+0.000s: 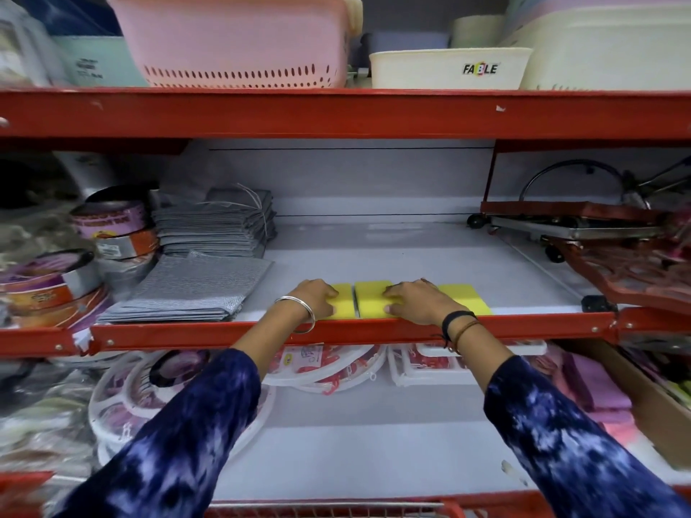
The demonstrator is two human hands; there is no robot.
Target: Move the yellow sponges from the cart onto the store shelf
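Note:
Three yellow sponges lie side by side at the front of the white middle shelf (392,256), just behind its red lip. My left hand (316,299) rests on the left sponge (342,306), fingers curled over its near-left part. My right hand (418,300) lies flat across the middle sponge (370,299), fingers spread on top. The right sponge (467,299) shows partly behind my right wrist. The red cart rim (336,508) is at the bottom edge; its contents are hidden.
Stacks of grey cloths (194,286) lie left of the sponges, with tape-like tins (108,226) further left. A red folding trolley (583,226) sits at the right. Pink (232,39) and cream baskets (448,69) stand on the upper shelf. White round packs (179,386) fill the lower shelf.

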